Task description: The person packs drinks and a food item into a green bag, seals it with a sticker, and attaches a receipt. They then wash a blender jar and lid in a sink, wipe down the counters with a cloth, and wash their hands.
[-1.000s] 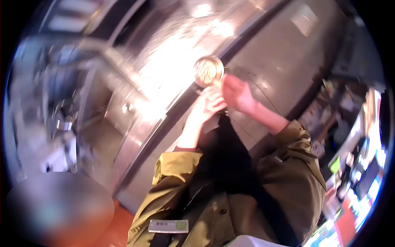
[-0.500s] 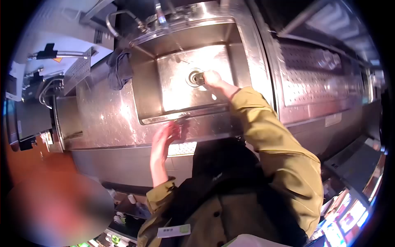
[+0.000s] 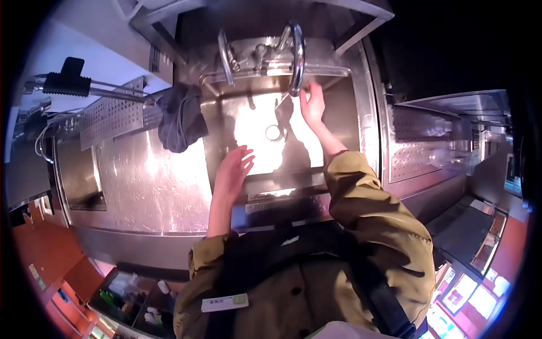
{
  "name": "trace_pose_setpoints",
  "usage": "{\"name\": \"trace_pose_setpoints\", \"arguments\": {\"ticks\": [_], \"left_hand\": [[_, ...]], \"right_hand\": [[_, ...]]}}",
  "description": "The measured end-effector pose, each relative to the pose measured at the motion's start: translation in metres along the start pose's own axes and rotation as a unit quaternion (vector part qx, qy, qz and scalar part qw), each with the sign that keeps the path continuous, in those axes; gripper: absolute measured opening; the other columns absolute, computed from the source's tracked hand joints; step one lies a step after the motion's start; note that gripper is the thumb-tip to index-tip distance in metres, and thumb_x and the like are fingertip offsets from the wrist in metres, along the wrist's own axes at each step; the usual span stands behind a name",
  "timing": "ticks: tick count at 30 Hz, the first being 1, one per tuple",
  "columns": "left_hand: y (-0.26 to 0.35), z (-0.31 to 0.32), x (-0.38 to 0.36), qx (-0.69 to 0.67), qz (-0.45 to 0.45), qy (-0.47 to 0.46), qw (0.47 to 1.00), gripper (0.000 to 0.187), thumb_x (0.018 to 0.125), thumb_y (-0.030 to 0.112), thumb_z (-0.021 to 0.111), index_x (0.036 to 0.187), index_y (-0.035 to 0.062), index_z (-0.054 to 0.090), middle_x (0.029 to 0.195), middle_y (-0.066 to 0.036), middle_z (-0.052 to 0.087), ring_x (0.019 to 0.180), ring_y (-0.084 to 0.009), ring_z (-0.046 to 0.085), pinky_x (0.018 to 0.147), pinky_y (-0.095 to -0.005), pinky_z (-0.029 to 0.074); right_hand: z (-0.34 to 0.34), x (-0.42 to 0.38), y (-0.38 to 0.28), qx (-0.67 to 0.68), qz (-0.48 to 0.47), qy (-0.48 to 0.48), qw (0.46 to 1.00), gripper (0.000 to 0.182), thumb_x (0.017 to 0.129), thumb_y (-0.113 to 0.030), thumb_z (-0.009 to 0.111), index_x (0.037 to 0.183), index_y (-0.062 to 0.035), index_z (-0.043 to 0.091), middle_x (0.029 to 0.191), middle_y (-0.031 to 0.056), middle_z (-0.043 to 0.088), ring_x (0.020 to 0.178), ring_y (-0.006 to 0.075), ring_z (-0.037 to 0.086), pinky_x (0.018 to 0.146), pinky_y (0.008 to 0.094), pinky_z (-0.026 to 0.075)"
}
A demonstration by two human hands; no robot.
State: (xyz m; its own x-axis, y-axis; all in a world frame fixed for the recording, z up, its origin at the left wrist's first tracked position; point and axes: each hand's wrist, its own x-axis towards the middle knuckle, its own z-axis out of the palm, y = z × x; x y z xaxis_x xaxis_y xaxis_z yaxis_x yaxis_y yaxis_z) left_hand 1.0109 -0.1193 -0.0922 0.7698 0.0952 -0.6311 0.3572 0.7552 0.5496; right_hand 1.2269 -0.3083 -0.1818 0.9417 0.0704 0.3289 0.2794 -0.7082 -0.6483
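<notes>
My right hand (image 3: 313, 106) is raised at the back right of the steel sink (image 3: 339, 130), just beside the curved faucet spout (image 3: 298, 56). Its thumb and fingers are apart, and nothing shows in them. A thin stream of water (image 3: 282, 101) runs from the spout. Over the sink's front left edge, my left hand (image 3: 230, 172) hangs open with its fingers spread and holds nothing. Between the two hands the round drain (image 3: 274, 133) lies in the brightly lit sink floor. A second curved pipe (image 3: 225, 56) rises left of the spout.
A dark cloth (image 3: 180, 116) hangs at the sink's left side, beside the wet steel counter (image 3: 152, 175). Perforated drain trays (image 3: 412, 141) lie on the right. A metal shelf frame (image 3: 361, 28) stands above the back. Bins with bottles (image 3: 132, 294) are low on the left.
My right hand has left the dark piece it held at the drain and moved back to the spout. My left hand has come forward over the sink edge. The view has tilted up.
</notes>
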Motion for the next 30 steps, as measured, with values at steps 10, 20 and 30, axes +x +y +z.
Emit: {"name": "trace_pose_setpoints", "arguments": {"ticks": [10,20,30], "left_hand": [[-0.007,0.112,0.127,-0.087,-0.086,-0.03,0.992,0.027,0.087,0.013,0.044,0.109,-0.0019,0.048,0.107,-0.012,0.054,0.106,-0.0215,0.05,0.088,-0.0305,0.04],[-0.039,0.124,0.124,0.035,0.018,-0.01,0.999,0.041,0.088,0.045,0.036,0.109,0.0106,0.043,0.101,-0.002,0.046,0.095,-0.0158,0.039,0.085,-0.0298,0.031],[-0.069,0.092,0.153,0.189,0.094,0.063,0.975,0.051,0.089,0.039,0.034,0.124,0.0027,0.04,0.117,-0.016,0.048,0.103,-0.026,0.048,0.089,-0.0366,0.035]], "right_hand": [[-0.029,0.112,-0.023,0.018,-0.16,-0.037,0.986,0.029,0.078,-0.009,0.053,0.105,-0.0002,0.053,0.096,0.0187,0.056,0.084,0.0357,0.055,0.073,0.0385,0.045],[0.026,-0.012,-0.018,0.269,0.199,-0.281,0.899,0.047,0.085,-0.044,0.038,0.095,-0.0016,0.055,0.074,0.0078,0.053,0.066,0.0159,0.046,0.058,0.0306,0.038],[0.015,0.017,-0.042,0.531,0.511,-0.144,0.661,0.03,0.089,-0.036,0.041,0.105,-0.0121,0.048,0.095,0.0048,0.053,0.088,0.0214,0.052,0.076,0.0375,0.043]]}}
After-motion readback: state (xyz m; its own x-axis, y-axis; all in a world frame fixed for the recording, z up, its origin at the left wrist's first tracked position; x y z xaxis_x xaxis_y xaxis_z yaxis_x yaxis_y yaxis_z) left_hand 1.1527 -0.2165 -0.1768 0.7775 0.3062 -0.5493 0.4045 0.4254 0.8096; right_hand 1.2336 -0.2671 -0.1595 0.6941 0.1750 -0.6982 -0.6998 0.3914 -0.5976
